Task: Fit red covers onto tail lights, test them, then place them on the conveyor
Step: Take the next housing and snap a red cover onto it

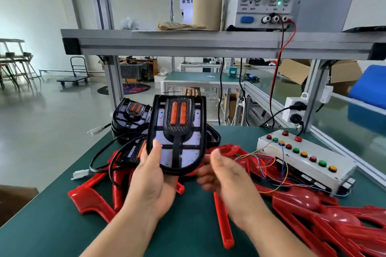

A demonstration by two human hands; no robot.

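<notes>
Just above the tabletop (52, 233), an uncovered tail light (177, 131) stands upright in the grip of the left hand (150, 183); the blurred right hand (225, 173) hovers beside it, loosely curled, empty. Held one-handed, it could slip onto the red covers (302, 200) below, or snag the black cables (91, 165) looped alongside.

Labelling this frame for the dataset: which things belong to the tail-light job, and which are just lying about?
Job: tail light gripped by left hand; right hand beside it; red covers; stacked tail lights; button test box; power supply.
Lying about: beige roll on shelf; trolley; cardboard boxes.
</notes>
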